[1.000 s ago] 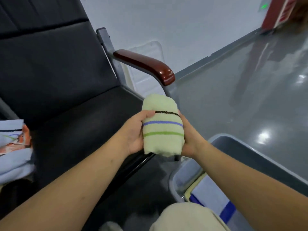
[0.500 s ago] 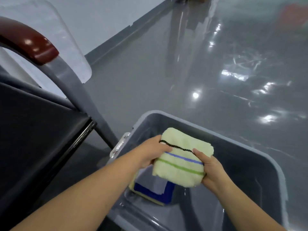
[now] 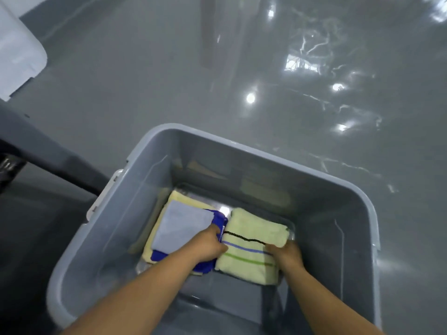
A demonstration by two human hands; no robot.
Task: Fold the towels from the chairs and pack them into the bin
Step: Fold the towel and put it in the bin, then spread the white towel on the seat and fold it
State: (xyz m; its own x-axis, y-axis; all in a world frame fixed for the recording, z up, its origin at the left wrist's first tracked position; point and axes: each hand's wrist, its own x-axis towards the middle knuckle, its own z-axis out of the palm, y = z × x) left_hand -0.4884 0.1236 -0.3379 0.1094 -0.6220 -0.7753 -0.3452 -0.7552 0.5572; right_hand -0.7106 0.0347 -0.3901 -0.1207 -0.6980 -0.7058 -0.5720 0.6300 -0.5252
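Note:
A folded pale green towel [image 3: 254,243] with black, blue and green stripes lies on the floor of the grey plastic bin [image 3: 244,146]. My left hand [image 3: 208,245] grips its left edge and my right hand [image 3: 285,255] grips its right edge, both reaching down inside the bin. Right beside it on the left sits a stack of folded towels: a light blue one [image 3: 181,228] on top, a dark blue one [image 3: 219,220] under it and a pale yellow one [image 3: 176,197] at the bottom.
The bin stands on a glossy grey floor [image 3: 157,81]. A chair's grey metal leg [image 3: 48,155] runs past the bin's left side, near the white latch [image 3: 101,197] on the rim. A white panel [image 3: 17,52] shows at the upper left.
Both hands carried the green towel from in front of the chair, over the bin's rim and down onto the bin floor beside the stack. The view swung from the chair to the bin.

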